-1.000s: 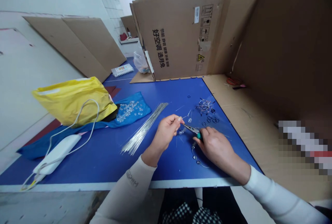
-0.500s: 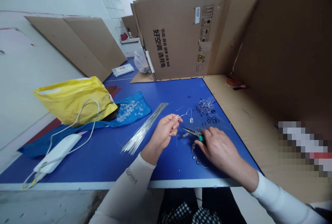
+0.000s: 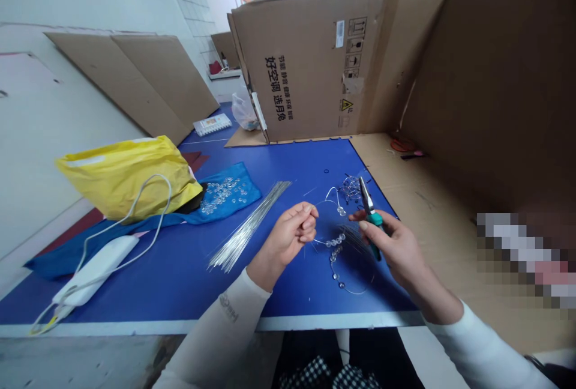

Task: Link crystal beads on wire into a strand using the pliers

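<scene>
Pinched in my left hand (image 3: pixel 294 225) is a thin wire that curves out to the right and carries a clear bead (image 3: pixel 341 211). My right hand (image 3: pixel 396 245) is wrapped round green-handled pliers (image 3: pixel 373 218), their metal jaws pointing up and away from the wire. Between my hands, a wire strung with clear beads (image 3: pixel 336 276) curves over the blue table (image 3: pixel 288 281). Dark thin wires (image 3: pixel 353 236) lie under the pliers. Behind them sits a tangled pile of wire pieces (image 3: pixel 350 188), partly covered by the jaws.
A bundle of straight silvery wires (image 3: pixel 249 227) lies left of my hands. Loose clear beads (image 3: pixel 222 194) rest on a blue cloth (image 3: pixel 245 176) beside a yellow bag (image 3: pixel 130 176). Near the front left is a white corded device (image 3: pixel 96 269). A cardboard box (image 3: pixel 310 71) stands behind.
My right hand has drawn back to the right and turned the pliers upright, away from the left hand. The held wire with its bead has swung slightly right.
</scene>
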`<action>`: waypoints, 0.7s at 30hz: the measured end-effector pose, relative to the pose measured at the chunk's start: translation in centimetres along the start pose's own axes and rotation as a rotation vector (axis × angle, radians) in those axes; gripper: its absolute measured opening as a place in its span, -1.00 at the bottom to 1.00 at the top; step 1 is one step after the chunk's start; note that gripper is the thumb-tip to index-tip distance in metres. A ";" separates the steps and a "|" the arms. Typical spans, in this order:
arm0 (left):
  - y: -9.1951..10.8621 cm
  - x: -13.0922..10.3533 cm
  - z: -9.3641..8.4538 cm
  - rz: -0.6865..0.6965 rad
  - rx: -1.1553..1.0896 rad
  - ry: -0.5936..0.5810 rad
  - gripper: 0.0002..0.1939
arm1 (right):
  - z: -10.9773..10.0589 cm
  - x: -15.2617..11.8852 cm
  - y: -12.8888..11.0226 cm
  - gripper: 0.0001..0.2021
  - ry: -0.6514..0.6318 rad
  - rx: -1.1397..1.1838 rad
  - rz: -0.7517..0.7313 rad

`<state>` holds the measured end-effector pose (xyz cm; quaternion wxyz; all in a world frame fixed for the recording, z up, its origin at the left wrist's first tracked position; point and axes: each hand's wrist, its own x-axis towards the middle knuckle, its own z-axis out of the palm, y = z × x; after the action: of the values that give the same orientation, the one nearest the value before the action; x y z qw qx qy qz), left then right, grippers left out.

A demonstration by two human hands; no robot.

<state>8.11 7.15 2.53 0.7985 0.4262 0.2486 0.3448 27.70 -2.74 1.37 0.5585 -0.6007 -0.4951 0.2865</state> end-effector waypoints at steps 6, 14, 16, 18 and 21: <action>-0.4 -0.3 0.7 -0.006 0.000 -0.080 -0.79 | 1.9 1.2 -0.7 -0.73 0.014 0.146 0.063; -0.9 -0.2 0.9 0.047 0.249 -0.104 -0.78 | 1.3 1.3 -1.6 -0.83 -0.084 0.033 -0.001; -0.9 -0.3 1.0 0.069 0.338 -0.071 -0.74 | 1.3 1.2 -1.8 -0.86 -0.124 -0.018 -0.031; -0.9 -0.3 1.0 0.081 0.367 -0.038 -0.74 | 1.4 1.0 -1.9 -0.89 -0.145 -0.040 -0.040; -1.0 -0.4 1.0 0.075 0.319 -0.005 -0.73 | 1.6 0.6 -1.8 -0.90 -0.130 -0.024 -0.013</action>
<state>8.92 5.95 2.26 0.7079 0.5573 0.2822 0.3295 25.94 -1.73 2.87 0.5199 -0.5842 -0.5375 0.3154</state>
